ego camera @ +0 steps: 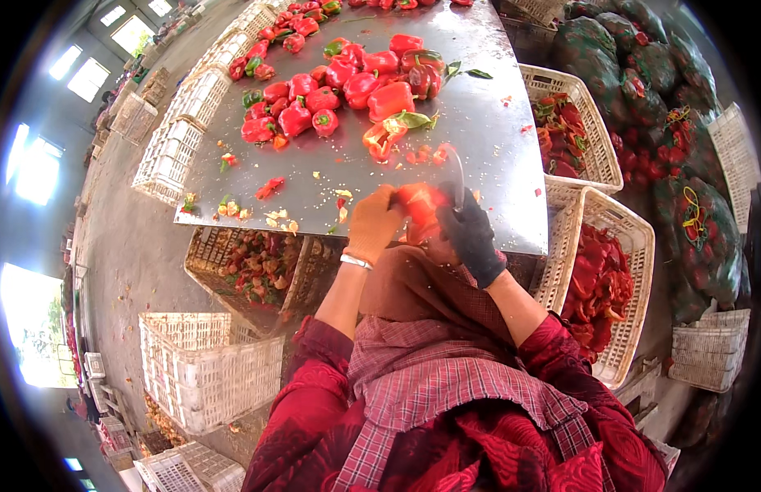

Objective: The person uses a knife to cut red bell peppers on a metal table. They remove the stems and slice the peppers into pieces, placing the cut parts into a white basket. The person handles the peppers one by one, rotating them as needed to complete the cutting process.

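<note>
My left hand (374,220), in an orange glove, grips a red bell pepper (421,208) over the near edge of the metal table (503,190). The pepper is blurred and appears cut open. In a black glove, my right hand (471,238) is closed round a knife whose thin curved blade (458,171) points up and away from me; the handle is hidden. The right fingers also touch the pepper's right side. Just beyond lies a cut pepper piece (380,140) with a green leaf. Farther back sits a heap of whole red peppers (324,98), some partly green.
Seeds and scraps (276,216) litter the tabletop. A crate of pepper cores (202,246) stands under the table's left corner. To the right are a crate of red pepper pieces (641,289), another crate (601,147) and filled net sacks (694,246). An open white crate (214,381) stands left.
</note>
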